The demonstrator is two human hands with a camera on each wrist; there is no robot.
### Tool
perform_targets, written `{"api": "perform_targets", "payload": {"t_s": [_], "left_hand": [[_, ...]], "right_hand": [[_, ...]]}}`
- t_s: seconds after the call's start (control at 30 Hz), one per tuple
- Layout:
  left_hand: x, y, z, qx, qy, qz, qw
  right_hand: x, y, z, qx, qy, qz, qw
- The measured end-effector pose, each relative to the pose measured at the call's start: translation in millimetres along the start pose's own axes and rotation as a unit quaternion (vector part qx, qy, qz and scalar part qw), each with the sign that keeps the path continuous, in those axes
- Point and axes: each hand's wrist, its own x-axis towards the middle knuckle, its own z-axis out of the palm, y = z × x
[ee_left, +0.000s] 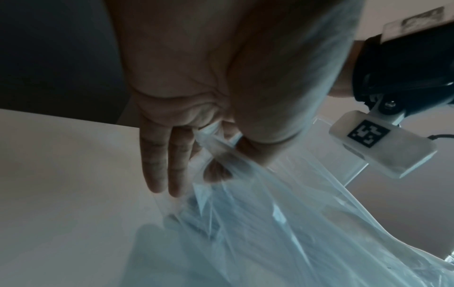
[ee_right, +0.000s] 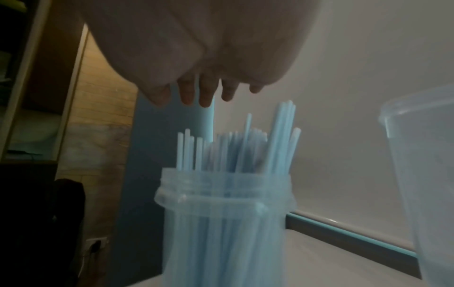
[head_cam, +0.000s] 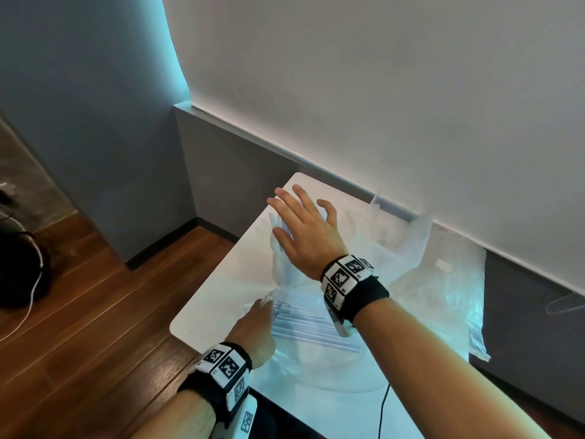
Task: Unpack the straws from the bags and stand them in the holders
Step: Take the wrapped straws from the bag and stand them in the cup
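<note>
Straws point(ee_right: 236, 153) partly stand in one holder point(ee_right: 221, 223); my right hand point(head_cam: 304, 229) is spread above them, my left hand point(head_cam: 253, 327) pinches the bag point(ee_left: 245, 203), more straws inside.

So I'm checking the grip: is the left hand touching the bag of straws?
Touching. The left wrist view shows the left hand with thumb and a finger pinching the clear bag.

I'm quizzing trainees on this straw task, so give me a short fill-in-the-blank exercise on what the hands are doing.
1. The right hand hovers open above the ____ standing in the holder.
2. The left hand pinches the plastic ____.
3. More straws lie on the ____.

Missing words: straws; bag; table
</note>
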Motion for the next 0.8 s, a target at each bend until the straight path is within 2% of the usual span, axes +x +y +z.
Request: {"api": "perform_targets", "payload": {"t_s": [0.1, 0.17, 0.23, 0.33, 0.4, 0.5, 0.63, 0.8], "left_hand": [[0, 0, -1, -0.024, -0.001, -0.001, 1.000], [-2, 2, -2, -0.036, -0.002, -0.006, 0.999], [-5, 3, -2, -0.029, -0.005, -0.010, 1.000], [-7, 2, 0, -0.005, -0.004, -0.015, 1.000], [-9, 2, 1, 0.000, -0.007, -0.018, 1.000], [-13, 6, 1, 0.010, -0.012, -0.018, 1.000], [-13, 7, -1, 0.017, -0.007, -0.015, 1.000], [-12, 6, -2, 0.025, 0.003, -0.005, 1.000]], "right_hand": [[-19, -9, -13, 0.069, 0.105, -0.046, 0.991], [-42, -17, -11, 0.119, 0.093, -0.062, 0.987], [-68, -27, -2, 0.118, 0.000, -0.052, 0.992], [-100, -35, 25, 0.067, -0.225, 0.002, 0.972], [-119, -33, 49, 0.039, -0.285, 0.054, 0.956], [-136, -31, 77, 0.009, -0.295, 0.108, 0.949], [-144, -34, 100, -0.015, -0.286, 0.143, 0.948], [-144, -36, 108, -0.028, -0.230, 0.134, 0.963]]}}
